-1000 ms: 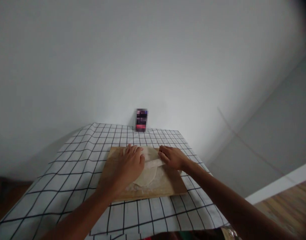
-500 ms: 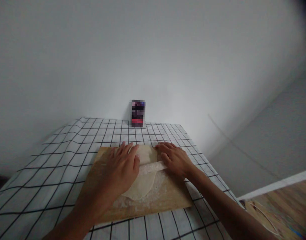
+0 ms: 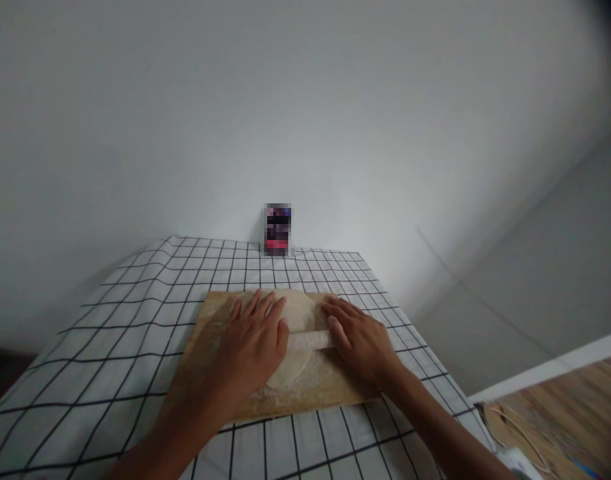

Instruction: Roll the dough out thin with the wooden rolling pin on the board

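Observation:
A floury rolling pin (image 3: 310, 341) lies across a flattened sheet of pale dough (image 3: 298, 310) on a wooden board (image 3: 335, 393). My left hand (image 3: 258, 337) rests palm down over the pin's left part, fingers stretched forward and slightly spread above the dough. Over the right end of the pin lies my right hand (image 3: 360, 333), its fingers extended and pointing forward and left. Both palms hide the ends of the pin. Some of the dough's left side is covered by my left hand and forearm.
Beneath the board is a white tablecloth with black grid lines (image 3: 150, 313). A blurred dark and red upright object (image 3: 278, 230) stands at the back by the white wall (image 3: 305, 120). Beyond the table's right edge, a pale cable (image 3: 522, 433) lies near the wooden floor (image 3: 575, 393).
Both hands and the rolling pin have shifted slightly toward me and to the right in view. More dough shows beyond the pin, less on the near side. The camera view has shifted a little.

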`<action>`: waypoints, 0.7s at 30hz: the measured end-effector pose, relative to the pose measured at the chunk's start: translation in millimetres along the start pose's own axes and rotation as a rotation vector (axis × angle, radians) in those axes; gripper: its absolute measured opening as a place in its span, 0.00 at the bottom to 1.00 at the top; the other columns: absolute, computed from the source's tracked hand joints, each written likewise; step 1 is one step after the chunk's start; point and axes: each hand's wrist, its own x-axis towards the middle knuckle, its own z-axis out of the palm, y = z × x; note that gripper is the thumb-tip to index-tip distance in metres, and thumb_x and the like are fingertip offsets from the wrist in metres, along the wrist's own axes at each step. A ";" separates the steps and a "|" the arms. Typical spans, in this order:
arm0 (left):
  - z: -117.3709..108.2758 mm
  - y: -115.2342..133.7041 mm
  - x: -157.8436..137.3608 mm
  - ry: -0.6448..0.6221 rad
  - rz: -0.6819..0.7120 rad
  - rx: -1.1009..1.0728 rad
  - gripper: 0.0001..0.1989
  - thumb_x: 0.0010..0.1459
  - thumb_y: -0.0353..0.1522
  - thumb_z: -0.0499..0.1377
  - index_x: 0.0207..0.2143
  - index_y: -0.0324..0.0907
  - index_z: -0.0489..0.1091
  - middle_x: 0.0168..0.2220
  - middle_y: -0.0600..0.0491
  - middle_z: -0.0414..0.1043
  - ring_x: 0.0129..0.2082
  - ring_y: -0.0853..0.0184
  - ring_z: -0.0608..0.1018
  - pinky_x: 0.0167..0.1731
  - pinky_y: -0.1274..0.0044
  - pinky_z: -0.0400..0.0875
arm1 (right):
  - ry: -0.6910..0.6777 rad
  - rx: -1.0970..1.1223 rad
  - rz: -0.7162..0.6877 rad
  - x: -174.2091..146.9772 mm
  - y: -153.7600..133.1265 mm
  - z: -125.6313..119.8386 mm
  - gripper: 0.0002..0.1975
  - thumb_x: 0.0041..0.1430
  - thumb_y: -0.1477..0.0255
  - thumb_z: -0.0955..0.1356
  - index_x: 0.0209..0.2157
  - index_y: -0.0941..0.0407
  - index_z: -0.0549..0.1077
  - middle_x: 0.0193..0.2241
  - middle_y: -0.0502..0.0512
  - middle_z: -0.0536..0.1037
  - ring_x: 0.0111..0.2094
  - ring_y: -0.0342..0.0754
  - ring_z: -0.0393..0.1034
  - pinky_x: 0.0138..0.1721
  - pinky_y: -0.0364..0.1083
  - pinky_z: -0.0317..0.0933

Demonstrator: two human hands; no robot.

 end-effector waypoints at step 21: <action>-5.4 11.3 -15.9 0.048 0.058 0.091 0.26 0.69 0.34 0.42 0.64 0.34 0.63 0.67 0.42 0.63 0.69 0.54 0.61 0.67 0.52 0.55 | 0.039 -0.055 0.092 -31.0 -19.9 -1.3 0.24 0.73 0.67 0.53 0.61 0.52 0.71 0.63 0.52 0.70 0.66 0.53 0.60 0.66 0.60 0.54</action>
